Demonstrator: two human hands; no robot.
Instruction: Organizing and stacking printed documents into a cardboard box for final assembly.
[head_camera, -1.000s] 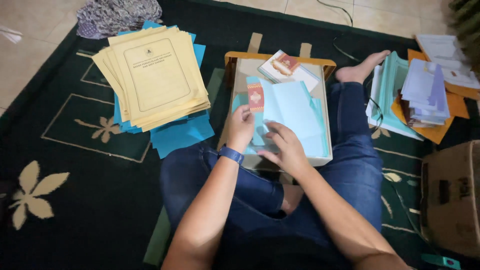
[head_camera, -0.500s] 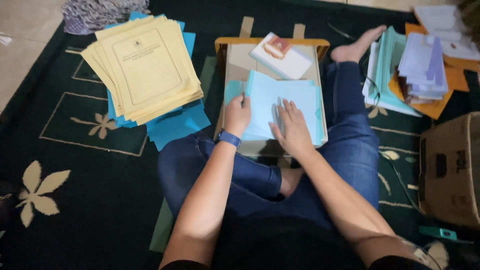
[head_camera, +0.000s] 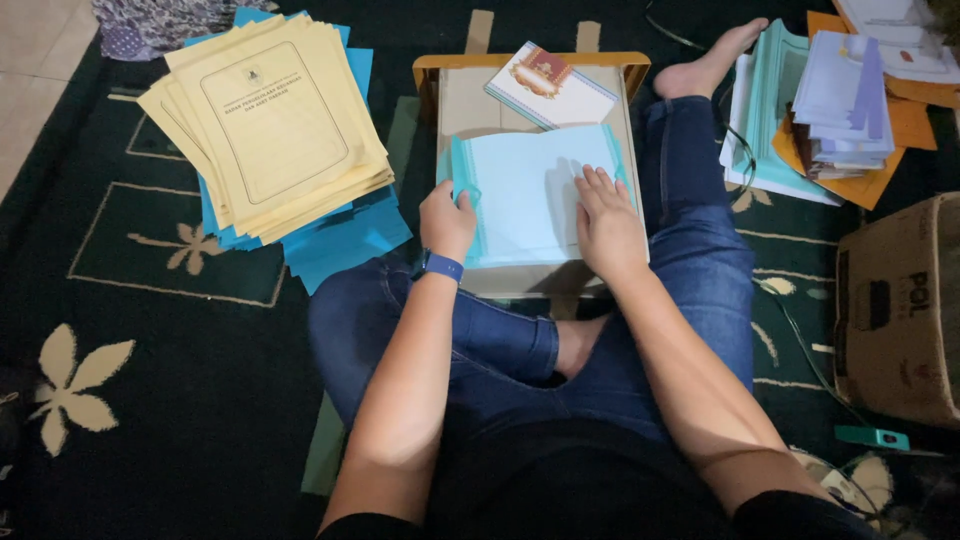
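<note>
Light blue folder being folded on a small lap worktop

The left hand (head_camera: 447, 218) pinches the folder's (head_camera: 530, 190) left flap; the right hand (head_camera: 605, 215) lies flat beside that grip, holding nothing. A loose pinch could likely skew the crease toward the booklet (head_camera: 550, 85) beyond.

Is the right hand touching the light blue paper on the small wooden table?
Touching. The head view shows the right hand lying flat, fingers spread, on the light blue paper, no gap beneath; the left hand pinches its left edge.
</note>
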